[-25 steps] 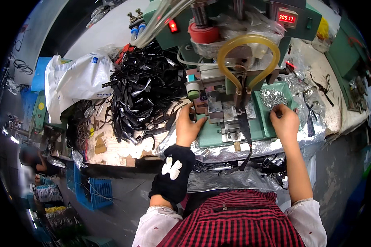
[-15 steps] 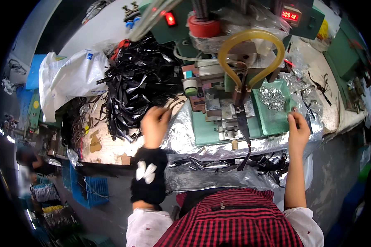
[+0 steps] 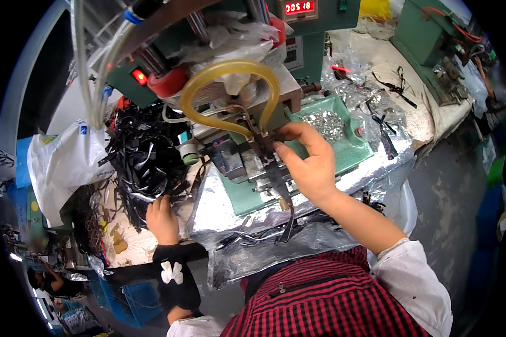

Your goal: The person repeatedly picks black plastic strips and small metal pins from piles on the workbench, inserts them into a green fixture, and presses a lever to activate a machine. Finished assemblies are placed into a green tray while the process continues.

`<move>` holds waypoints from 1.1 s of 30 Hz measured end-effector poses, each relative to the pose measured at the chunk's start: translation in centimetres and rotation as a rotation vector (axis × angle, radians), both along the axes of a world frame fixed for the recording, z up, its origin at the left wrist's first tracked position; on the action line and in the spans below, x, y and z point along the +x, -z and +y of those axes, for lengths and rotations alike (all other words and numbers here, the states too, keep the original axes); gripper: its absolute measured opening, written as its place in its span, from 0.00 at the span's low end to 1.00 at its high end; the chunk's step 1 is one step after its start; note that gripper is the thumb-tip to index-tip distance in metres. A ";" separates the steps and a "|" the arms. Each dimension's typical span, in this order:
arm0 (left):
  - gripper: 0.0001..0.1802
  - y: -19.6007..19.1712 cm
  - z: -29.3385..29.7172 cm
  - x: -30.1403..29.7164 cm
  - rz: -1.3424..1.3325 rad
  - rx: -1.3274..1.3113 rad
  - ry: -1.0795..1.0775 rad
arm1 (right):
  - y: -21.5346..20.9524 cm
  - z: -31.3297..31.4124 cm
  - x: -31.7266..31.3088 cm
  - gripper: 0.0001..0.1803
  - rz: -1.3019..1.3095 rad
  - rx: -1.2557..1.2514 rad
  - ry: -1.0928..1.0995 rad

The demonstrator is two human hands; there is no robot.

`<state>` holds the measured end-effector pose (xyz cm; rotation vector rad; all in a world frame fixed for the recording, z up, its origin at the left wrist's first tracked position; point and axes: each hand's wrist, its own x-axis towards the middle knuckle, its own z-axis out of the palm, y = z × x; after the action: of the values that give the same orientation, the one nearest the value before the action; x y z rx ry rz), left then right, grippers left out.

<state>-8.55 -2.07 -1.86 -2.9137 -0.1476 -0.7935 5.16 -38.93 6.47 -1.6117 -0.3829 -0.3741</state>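
Note:
My right hand [image 3: 309, 163] is at the front of the press head [image 3: 258, 137], its thumb and forefinger drawn together at the tool. Whatever they pinch is too small or hidden to make out. A black strap [image 3: 275, 181] hangs from the tool just beside these fingers, its thin end reaching past the table's front edge. To the left, my left hand [image 3: 163, 220] rests against the lower edge of a heap of black straps [image 3: 143, 151]. Its fingers are stretched out, the tips touching the heap, and no strap shows clearly held in them.
A green tray [image 3: 357, 154] with small shiny metal pieces lies right of the press. A yellow hose [image 3: 230, 66] loops before the press. A white plastic bag [image 3: 59, 174] is beyond the heap at left, and a blue crate [image 3: 138, 303] stands below the table.
My right hand has moved left from the tray's right side to the press tool. My left hand has come down to the heap's near edge. The view has turned and shifted.

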 end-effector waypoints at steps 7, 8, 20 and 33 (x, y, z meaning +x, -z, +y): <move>0.08 -9.9 -10.1 0.6 -0.258 -1.453 0.198 | -1.9 1.5 -1.6 0.22 0.138 0.244 -0.136; 0.09 -11.1 -12.2 0.4 -0.255 -1.533 0.232 | -2.0 1.4 -1.5 0.25 0.133 0.218 -0.154; 0.14 -12.8 -25.0 4.3 0.723 -2.285 0.301 | 5.6 -8.7 1.1 0.15 0.044 -0.600 0.075; 0.15 -12.1 -24.6 5.0 0.692 -2.208 0.370 | 5.6 -11.0 2.2 0.05 0.066 -0.684 0.213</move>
<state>-3.51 -26.70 10.21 -4.7178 -0.8456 1.8170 7.34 -49.91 0.83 -2.3396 -0.3036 -0.3694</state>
